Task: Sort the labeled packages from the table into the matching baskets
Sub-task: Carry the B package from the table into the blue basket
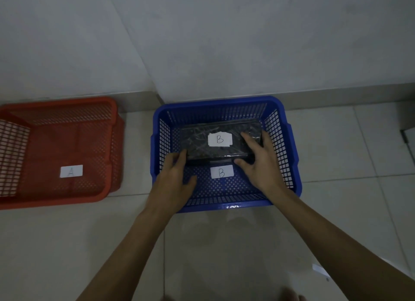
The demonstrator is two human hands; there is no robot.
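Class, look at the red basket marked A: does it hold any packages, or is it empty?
Empty as far as visible. The red basket shows only its perforated floor and the label A; its left part is cut off by the frame.

— What have I got there?
— A dark, plastic-wrapped package (pixel 221 142) with a white "B" label on top. I've got it lying flat in the far half of the blue basket (pixel 224 205), which has its own "B" label on the floor.
— And the other basket?
— The red basket (pixel 67 143) marked "A" sits to its left, apart from it.
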